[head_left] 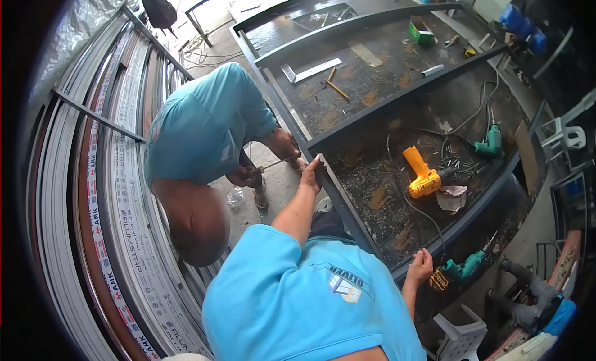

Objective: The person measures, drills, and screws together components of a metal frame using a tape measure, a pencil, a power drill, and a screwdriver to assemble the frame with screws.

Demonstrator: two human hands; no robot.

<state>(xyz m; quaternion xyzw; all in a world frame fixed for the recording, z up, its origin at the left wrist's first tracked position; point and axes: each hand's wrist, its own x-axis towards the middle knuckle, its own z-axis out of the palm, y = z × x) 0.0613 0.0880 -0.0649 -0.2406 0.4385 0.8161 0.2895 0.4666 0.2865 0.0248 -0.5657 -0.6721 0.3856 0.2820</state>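
My left hand (312, 173) is closed around the side bar of a dark metal frame (347, 209), at the joint with a cross bar. Beside it, a co-worker in a blue shirt crouches and holds a screwdriver (273, 164) pointed at the frame's outer side. My right hand (420, 265) is at the frame's near bar with its fingers curled together; what they hold, if anything, is hidden. A green drill (465, 266) lies just right of that hand. Inside the frame rests a yellow cordless drill (424, 174) beside a crumpled cloth (452, 198).
Another green drill (490, 140) with a cord lies near scattered screws (458, 162). Farther back are a metal square (310, 70), a pencil (337, 89) and a green box (421, 31). Long profiles (121, 174) are racked at left. A white chair (460, 333) stands at lower right.
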